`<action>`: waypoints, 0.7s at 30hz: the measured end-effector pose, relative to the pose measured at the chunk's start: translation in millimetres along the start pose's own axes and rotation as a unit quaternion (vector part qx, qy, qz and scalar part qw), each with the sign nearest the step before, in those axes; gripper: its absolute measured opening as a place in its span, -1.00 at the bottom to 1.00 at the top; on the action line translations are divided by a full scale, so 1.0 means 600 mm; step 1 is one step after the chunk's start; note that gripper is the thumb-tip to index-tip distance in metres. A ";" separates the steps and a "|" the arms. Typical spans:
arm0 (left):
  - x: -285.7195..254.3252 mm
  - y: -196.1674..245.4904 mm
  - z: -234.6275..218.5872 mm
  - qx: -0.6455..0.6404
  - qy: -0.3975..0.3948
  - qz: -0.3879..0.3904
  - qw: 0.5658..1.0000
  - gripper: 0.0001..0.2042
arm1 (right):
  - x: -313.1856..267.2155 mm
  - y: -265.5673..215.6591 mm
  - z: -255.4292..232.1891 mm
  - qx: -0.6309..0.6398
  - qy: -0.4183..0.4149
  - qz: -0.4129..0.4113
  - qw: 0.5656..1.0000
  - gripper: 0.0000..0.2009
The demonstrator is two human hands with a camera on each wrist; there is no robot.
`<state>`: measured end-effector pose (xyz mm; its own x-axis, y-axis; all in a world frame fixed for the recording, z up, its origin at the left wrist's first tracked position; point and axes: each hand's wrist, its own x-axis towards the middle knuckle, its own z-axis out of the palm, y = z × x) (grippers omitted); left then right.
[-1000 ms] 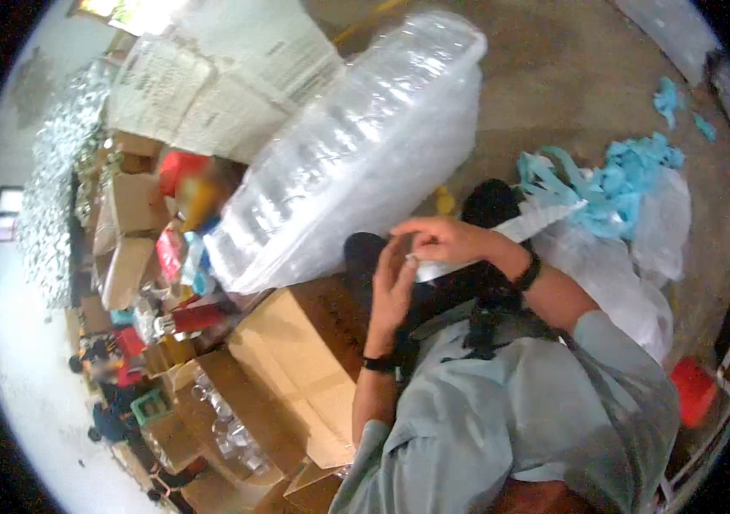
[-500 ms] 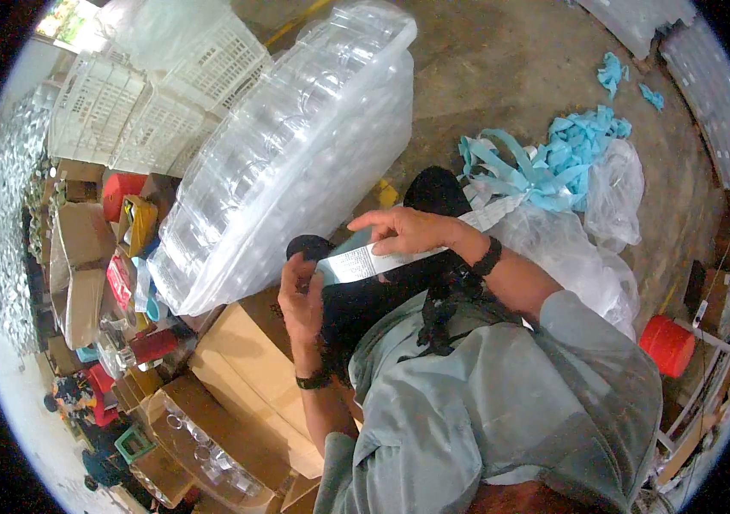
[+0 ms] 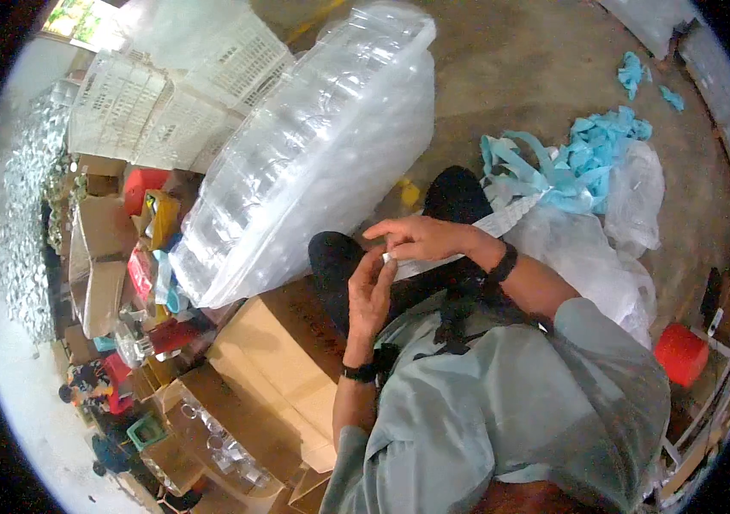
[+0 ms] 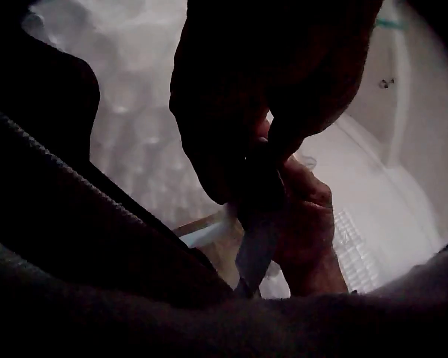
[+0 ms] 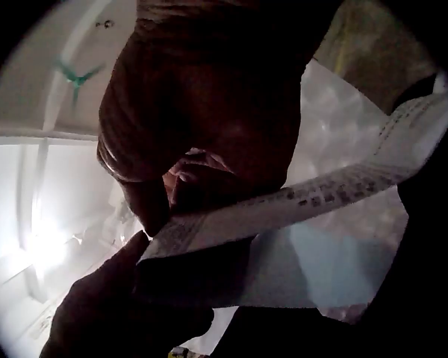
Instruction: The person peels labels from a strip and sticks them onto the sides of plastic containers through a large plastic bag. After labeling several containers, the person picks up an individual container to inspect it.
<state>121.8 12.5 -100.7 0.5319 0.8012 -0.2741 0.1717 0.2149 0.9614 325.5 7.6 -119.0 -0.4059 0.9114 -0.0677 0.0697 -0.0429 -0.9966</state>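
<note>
Printed label strip [image 5: 299,205], one end pinched between fingers of left hand [image 3: 371,295] and right hand [image 3: 421,238].

A long, narrow strip of printed labels [image 3: 468,240], white with rows of small dark print on its face, runs between the person's two hands above the lap. Its free end sits pinched where the fingertips of the left hand [image 3: 371,295] and right hand [image 3: 421,240] meet. From there the strip stretches back to the right, passing under the right wrist towards a heap of clear plastic. In the right wrist view the strip [image 5: 299,201] slants upward, held taut and flat, its printed side facing the camera.
</note>
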 end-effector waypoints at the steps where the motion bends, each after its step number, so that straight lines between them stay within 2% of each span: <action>1: 0.000 0.002 0.001 -0.041 -0.002 -0.002 0.999 -0.67 | 0.000 0.003 0.000 0.003 -0.003 -0.006 1.000 -0.46; 4: 0.003 -0.008 -0.011 -0.026 0.000 -0.009 1.000 -0.68 | 0.001 0.006 0.000 -0.008 0.020 -0.031 0.999 -0.46; 6: 0.001 -0.005 -0.008 -0.028 0.006 -0.008 1.000 -0.68 | -0.002 -0.001 0.000 0.023 0.011 0.018 1.000 -0.46; 8: 0.000 0.004 -0.006 -0.032 0.011 -0.005 0.999 -0.69 | -0.002 0.002 0.001 0.042 0.012 0.016 0.999 -0.46; 11: 0.000 0.015 -0.012 0.001 0.039 -0.003 0.999 -0.69 | 0.000 0.009 0.000 0.046 0.022 0.004 0.999 -0.45; 13: -0.002 0.019 -0.033 0.064 0.049 0.028 0.996 -0.69 | 0.000 0.009 -0.004 0.033 0.031 -0.008 0.999 -0.45; 14: -0.005 0.027 -0.043 0.043 0.078 0.019 0.996 -0.69 | -0.003 0.005 -0.010 0.051 0.049 0.002 0.998 -0.45; 15: -0.010 0.038 -0.061 0.040 0.095 0.050 0.993 -0.67 | -0.007 0.000 -0.016 0.069 0.066 0.011 0.995 -0.45; 17: -0.019 0.076 -0.090 0.066 0.197 0.085 0.974 -0.65 | -0.015 -0.006 -0.030 0.062 0.076 -0.009 0.995 -0.46; 19: -0.031 0.105 -0.163 0.163 0.198 0.101 0.961 -0.63 | -0.021 -0.004 -0.039 0.105 0.114 -0.002 0.988 -0.47; 21: -0.021 0.159 -0.203 0.223 0.237 0.174 0.930 -0.61 | -0.022 -0.007 -0.042 0.125 0.114 -0.005 0.986 -0.48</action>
<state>30.5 91.2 -2.6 0.2128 0.9578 0.1932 0.4400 -0.2705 0.8563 353.6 6.0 -112.5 -0.1890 0.9791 -0.0746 -0.1717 -0.1077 -0.9792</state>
